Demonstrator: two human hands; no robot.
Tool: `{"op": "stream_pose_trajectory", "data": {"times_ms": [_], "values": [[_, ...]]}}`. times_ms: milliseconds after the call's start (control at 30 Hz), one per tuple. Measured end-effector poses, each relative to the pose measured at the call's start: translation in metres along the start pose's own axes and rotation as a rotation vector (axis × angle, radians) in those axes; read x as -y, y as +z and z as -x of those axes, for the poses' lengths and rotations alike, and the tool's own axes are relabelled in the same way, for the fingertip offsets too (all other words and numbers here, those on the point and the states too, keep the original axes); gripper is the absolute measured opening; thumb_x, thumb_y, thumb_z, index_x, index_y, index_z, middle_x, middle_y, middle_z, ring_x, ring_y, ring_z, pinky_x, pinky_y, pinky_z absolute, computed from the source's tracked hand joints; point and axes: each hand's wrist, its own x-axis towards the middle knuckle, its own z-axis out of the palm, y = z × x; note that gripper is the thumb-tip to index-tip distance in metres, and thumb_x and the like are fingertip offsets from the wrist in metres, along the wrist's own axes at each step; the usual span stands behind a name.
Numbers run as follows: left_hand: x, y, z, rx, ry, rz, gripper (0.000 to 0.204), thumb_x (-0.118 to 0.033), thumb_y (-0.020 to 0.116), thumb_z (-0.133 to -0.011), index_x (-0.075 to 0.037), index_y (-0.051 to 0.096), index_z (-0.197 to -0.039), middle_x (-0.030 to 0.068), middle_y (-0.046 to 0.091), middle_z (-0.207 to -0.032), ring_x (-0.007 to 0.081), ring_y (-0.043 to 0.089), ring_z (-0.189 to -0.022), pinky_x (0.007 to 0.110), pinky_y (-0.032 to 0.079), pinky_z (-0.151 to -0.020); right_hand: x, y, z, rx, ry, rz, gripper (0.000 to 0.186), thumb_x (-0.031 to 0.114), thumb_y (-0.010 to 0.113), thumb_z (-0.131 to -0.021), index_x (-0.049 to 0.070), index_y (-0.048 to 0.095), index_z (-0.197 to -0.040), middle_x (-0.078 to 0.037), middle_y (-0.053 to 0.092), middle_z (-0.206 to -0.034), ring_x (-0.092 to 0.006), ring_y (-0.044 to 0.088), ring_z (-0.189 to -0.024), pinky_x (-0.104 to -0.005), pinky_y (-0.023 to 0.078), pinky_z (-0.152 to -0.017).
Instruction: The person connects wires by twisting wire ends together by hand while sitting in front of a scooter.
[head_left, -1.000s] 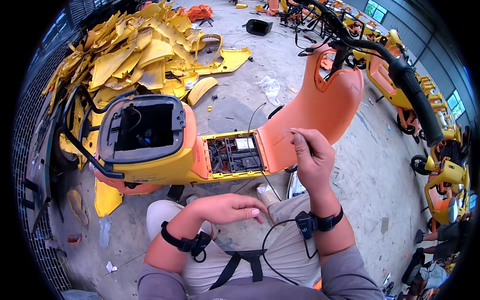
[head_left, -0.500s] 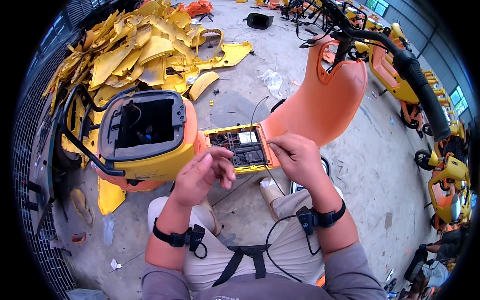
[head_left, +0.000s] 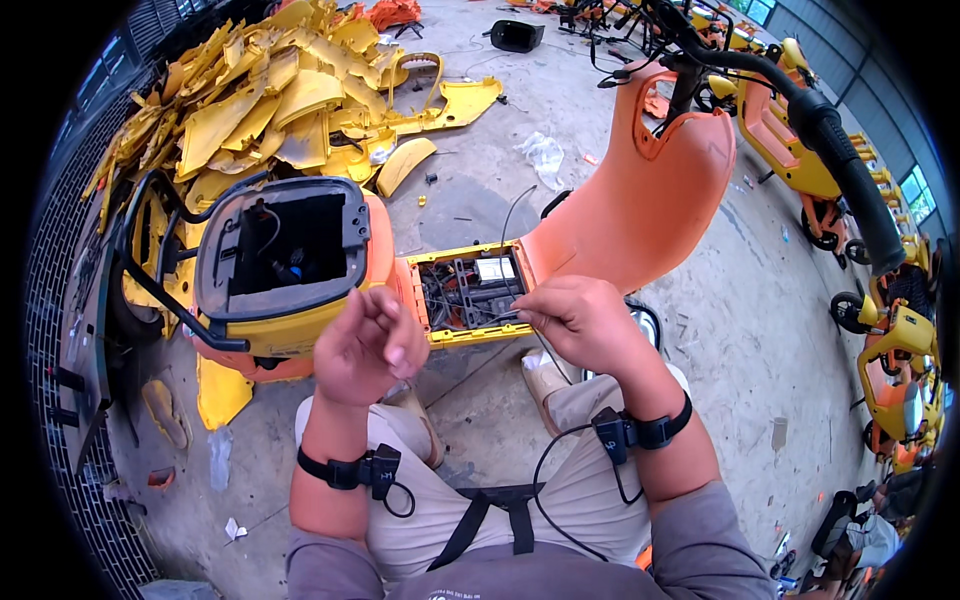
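My right hand (head_left: 580, 318) is closed in a pinch on a thin dark cable (head_left: 553, 360), at the near right edge of an open compartment (head_left: 425, 335) in a scooter's footboard. One length hangs below the hand; another thin length arches up beyond the compartment. Inside lie dark wiring and black parts, along with a box with a white label (head_left: 494, 269). My left hand (head_left: 368, 345) hovers beside the compartment's left end with loosely bent fingers apart, holding nothing. The scooter's orange front panel (head_left: 640, 200) rises to the right, and its open seat box (head_left: 225, 310) is at left.
A heap of yellow body panels (head_left: 260, 100) covers the floor at back left. The black handlebar grip (head_left: 835, 140) juts in at upper right. Several yellow and orange scooters (head_left: 900, 360) line the right side. A clear plastic scrap (head_left: 542, 155) lies beyond the footboard.
My left hand has drawn back leftward, away from the compartment, its fingers curling a little. My right hand has shifted slightly left and down with the cable, uncovering the compartment's right end.
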Motion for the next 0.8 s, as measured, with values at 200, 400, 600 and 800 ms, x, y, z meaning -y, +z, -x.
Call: {"op": "stream_pose_trajectory", "data": {"times_ms": [200,400,600,800], "values": [[0.001,-0.011,-0.007,-0.022,0.027,0.283,0.042,-0.037,0.025,-0.105,-0.007,0.054,-0.111,0.0009,0.050,-0.074,0.0138,0.045,-0.062,0.031,0.038,-0.060,0.003,-0.002,-0.004,-0.018,-0.138,-0.208,0.017,0.003,0.070,-0.078,0.006,0.072,-0.095,-0.008,0.067,-0.081,-0.0240,0.063,-0.074,-0.0327,0.049,-0.067],[0.005,-0.005,-0.011,-0.051,0.067,0.334,0.060,-0.054,0.024,-0.100,-0.007,0.052,-0.126,0.0046,0.054,-0.103,0.0190,0.052,-0.092,0.037,0.042,-0.075,0.004,-0.002,-0.002,-0.037,-0.130,-0.270,0.020,0.002,0.070,-0.077,0.007,0.073,-0.097,-0.007,0.068,-0.082,-0.0226,0.063,-0.074,-0.0325,0.049,-0.067],[-0.003,-0.025,-0.010,-0.124,0.227,0.325,0.066,-0.060,0.026,-0.098,-0.007,0.052,-0.129,0.0069,0.057,-0.116,0.0214,0.053,-0.105,0.039,0.043,-0.086,0.000,-0.005,0.000,-0.021,-0.124,-0.263,0.017,0.003,0.071,-0.078,0.007,0.073,-0.095,-0.007,0.068,-0.081,-0.0220,0.063,-0.074,-0.0324,0.049,-0.067],[0.019,-0.023,-0.012,-0.294,0.133,-0.384,0.057,-0.050,0.033,-0.100,-0.002,0.054,-0.121,0.0080,0.061,-0.109,0.0227,0.059,-0.102,0.034,0.044,-0.091,0.000,-0.005,0.000,-0.031,-0.080,-0.261,0.014,0.004,0.071,-0.080,0.005,0.073,-0.094,-0.007,0.068,-0.080,-0.0212,0.063,-0.072,-0.0312,0.049,-0.066]]}}
